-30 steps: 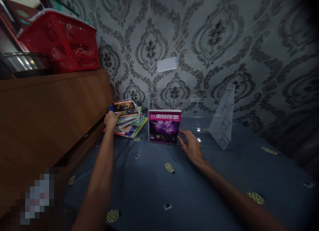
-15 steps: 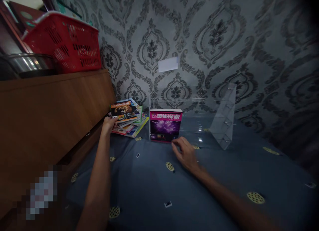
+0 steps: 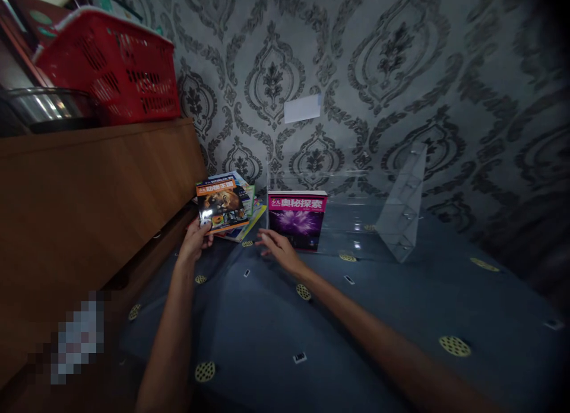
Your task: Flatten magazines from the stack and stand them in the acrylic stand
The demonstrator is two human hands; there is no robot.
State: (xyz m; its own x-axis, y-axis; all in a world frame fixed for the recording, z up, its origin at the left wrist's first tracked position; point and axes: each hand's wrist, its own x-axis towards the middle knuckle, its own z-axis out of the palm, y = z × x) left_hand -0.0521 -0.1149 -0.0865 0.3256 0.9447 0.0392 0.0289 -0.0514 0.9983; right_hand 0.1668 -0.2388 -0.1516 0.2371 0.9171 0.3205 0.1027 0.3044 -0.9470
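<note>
Blue bed cover [image 3: 276,330] carries everything I see: a clear acrylic rack [image 3: 392,205] far right, a purple book [image 3: 297,218] standing at its left end, a pile of books [image 3: 244,208] far left. My left hand [image 3: 195,242] pinches the lion book [image 3: 221,206] at its near-left corner, lifted above the pile; I judge it thin, light, bendable, glossy, so hold by the edge. My right hand [image 3: 278,249] is spread, holding nothing, near it.

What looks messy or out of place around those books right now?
The pile of books by the wooden cabinet is fanned out unevenly, covers jutting at different angles. The left hand holds the lion-cover book tilted above it. The pink book stands upright in the clear acrylic rack. Nothing looks spilled or damaged.
</note>
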